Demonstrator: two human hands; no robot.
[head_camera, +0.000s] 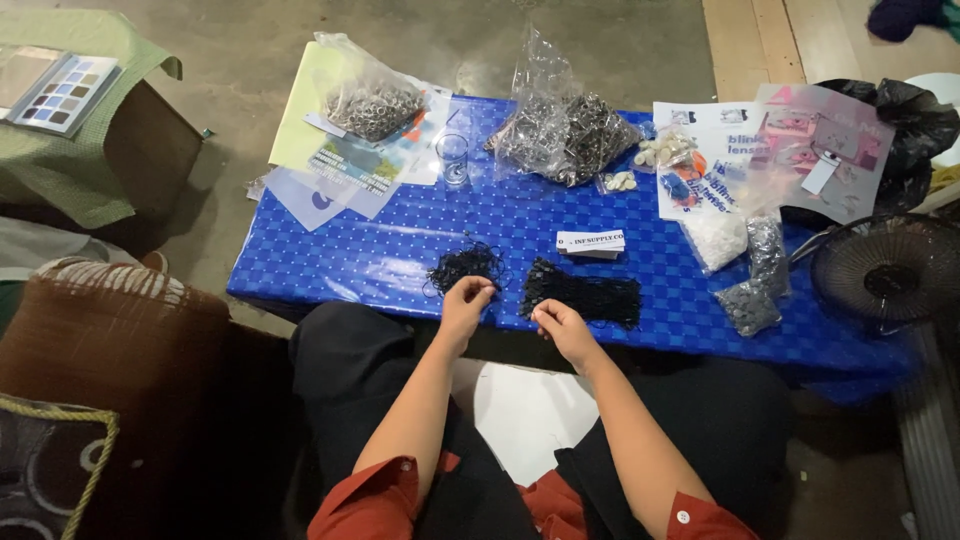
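My left hand (465, 300) rests at the near edge of a low table covered in a blue checked cloth (380, 250), fingers pinched at the edge of a loose tangle of thin black cords (462, 265). My right hand (558, 322) is pinched at the near end of a neat bundle of black cords (590, 295) lying to its right. What exactly each pinch holds is too small to see. A small stack of white paper tags (590, 243) lies just beyond the bundle.
Clear bags of metal rings (372, 105) (565, 135), a glass (453, 158), bags of white and grey small parts (735, 255), printed sheets (770, 150), a black fan grille (885, 270) at right, a cushion (95, 330) at left.
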